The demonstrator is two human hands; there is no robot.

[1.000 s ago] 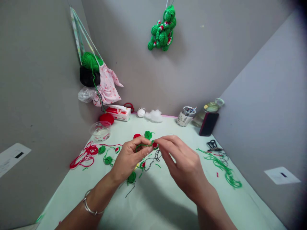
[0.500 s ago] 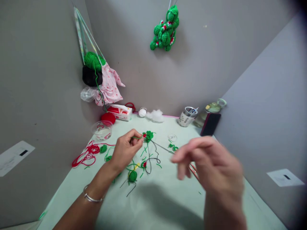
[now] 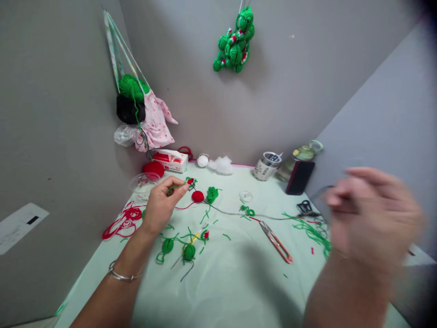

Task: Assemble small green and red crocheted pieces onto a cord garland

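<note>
Between the thumb and fingers of my left hand (image 3: 160,205) is a small red and green crocheted piece (image 3: 190,181), with green yarn by the fingers. A dark cord (image 3: 235,214) runs from near it to the right across the table. My right hand (image 3: 372,214) is raised at the right and blurred; its fingertips are pinched together at a dark streak too smeared to identify. A red ball (image 3: 198,196) and a green yarn bundle (image 3: 212,195) lie right of my left hand. Green balls (image 3: 189,251) sit nearer the front.
Orange-handled snips (image 3: 278,243) lie right of centre, beside green yarn strands (image 3: 312,232). Along the back stand a tissue box (image 3: 170,160), white stuffing (image 3: 221,165), a pen tin (image 3: 266,166), a phone (image 3: 300,177) and a bottle (image 3: 290,168). Red yarn (image 3: 126,221) lies left.
My left hand has moved left and slightly up with the piece, uncovering the red ball. My right hand has swung far to the right, exposing the snips and green strands.
</note>
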